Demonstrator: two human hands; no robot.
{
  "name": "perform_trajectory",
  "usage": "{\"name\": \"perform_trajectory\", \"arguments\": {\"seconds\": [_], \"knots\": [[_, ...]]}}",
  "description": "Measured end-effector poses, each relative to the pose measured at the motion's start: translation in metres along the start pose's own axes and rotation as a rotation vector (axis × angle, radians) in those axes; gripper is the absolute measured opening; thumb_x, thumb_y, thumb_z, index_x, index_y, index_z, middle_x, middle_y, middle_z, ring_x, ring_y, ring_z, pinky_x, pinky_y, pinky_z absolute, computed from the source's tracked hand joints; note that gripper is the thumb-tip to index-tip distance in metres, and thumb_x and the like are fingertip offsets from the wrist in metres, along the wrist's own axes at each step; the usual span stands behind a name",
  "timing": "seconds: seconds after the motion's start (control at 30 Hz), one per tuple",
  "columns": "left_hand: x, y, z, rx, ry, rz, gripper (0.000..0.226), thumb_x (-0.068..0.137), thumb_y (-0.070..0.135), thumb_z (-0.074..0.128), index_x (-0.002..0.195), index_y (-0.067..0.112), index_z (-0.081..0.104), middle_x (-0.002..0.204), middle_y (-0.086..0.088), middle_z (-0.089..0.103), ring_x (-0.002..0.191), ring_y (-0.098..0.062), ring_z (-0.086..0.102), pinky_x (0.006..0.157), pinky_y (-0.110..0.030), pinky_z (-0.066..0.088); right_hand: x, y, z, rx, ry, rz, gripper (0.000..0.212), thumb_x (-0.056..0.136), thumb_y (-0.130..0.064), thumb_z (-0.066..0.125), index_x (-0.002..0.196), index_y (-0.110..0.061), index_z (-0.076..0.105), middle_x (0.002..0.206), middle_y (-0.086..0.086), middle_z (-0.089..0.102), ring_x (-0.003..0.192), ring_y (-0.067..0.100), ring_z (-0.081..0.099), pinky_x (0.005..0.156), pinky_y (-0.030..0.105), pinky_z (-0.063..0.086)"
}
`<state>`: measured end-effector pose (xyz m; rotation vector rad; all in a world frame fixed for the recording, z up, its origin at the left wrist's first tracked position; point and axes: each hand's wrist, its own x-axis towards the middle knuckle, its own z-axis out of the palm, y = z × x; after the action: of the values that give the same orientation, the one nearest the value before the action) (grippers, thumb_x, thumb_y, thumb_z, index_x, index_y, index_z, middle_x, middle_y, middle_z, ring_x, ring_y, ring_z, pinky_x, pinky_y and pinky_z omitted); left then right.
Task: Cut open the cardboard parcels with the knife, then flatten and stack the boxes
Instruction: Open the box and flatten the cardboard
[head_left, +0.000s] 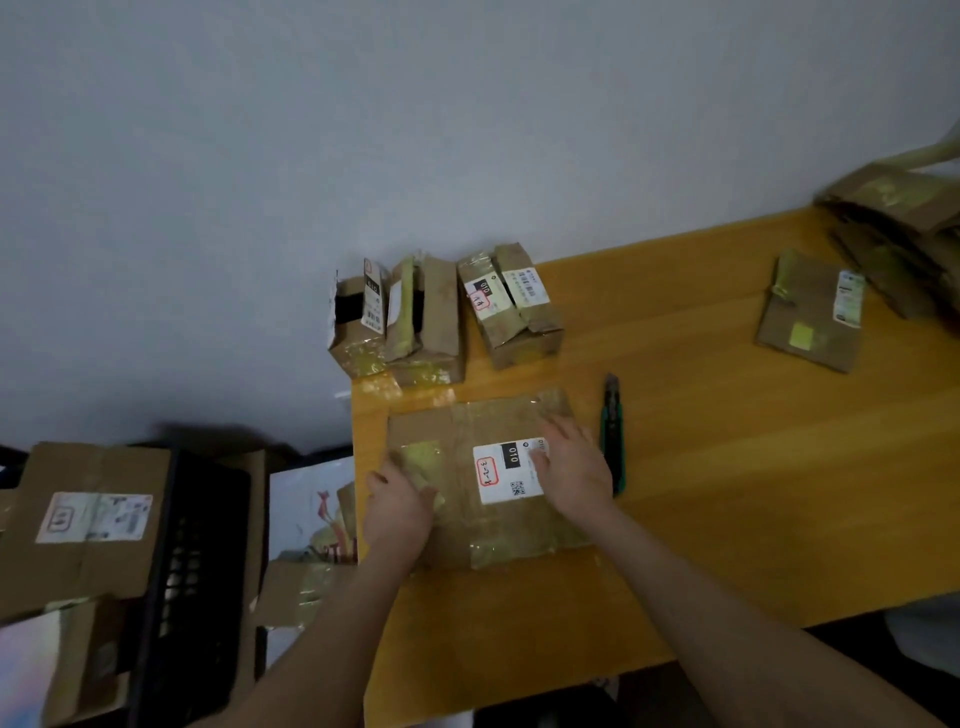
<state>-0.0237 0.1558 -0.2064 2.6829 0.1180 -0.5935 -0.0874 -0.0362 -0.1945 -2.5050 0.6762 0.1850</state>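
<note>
A: Your left hand (400, 501) and right hand (571, 467) both lie flat, fingers spread, pressing on the flattened box (462, 525) directly beneath them on the table (727, 467).

B: Neither hand is pinching anything. Your knife (613, 436) lies just beside your right hand, on its outer side, with its long axis running away from you. The right hand is much the nearer to it.

A: Beyond your fingertips, three parcels (426, 332) stand in a row by the wall. The leftmost gapes open.

B: Well off to the right of your right hand lies a lone flat box (810, 322), and farther still the stack (904, 244). I judge the box under your palms goes there first.
</note>
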Motion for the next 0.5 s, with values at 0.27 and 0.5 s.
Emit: {"name": "perform_trajectory", "arguments": {"seconds": [0.27, 0.5], "knots": [[0.027, 0.015, 0.034, 0.419, 0.037, 0.546, 0.060, 0.103, 0.045, 0.020, 0.149, 0.034, -0.017, 0.157, 0.004, -0.020, 0.148, -0.025, -0.014, 0.118, -0.056, -0.004, 0.027, 0.001, 0.044, -0.411, -0.123, -0.254, 0.067, 0.093, -0.064, 0.004, 0.151, -0.033, -0.010, 0.157, 0.003, -0.023, 0.144, 0.030, -0.024, 0.110, 0.048, -0.019], [0.048, -0.005, 0.073, 0.464, 0.130, 0.572, 0.058, 0.097, 0.051, 0.023, 0.151, 0.032, 0.025, 0.159, -0.003, 0.023, 0.146, -0.032, 0.022, 0.109, -0.069, 0.014, 0.041, 0.017, 0.087, -0.441, -0.065, -0.275, 0.062, 0.094, -0.061, 0.006, 0.149, -0.034, 0.006, 0.160, 0.005, 0.002, 0.146, 0.031, -0.007, 0.115, 0.055, -0.003]]}}
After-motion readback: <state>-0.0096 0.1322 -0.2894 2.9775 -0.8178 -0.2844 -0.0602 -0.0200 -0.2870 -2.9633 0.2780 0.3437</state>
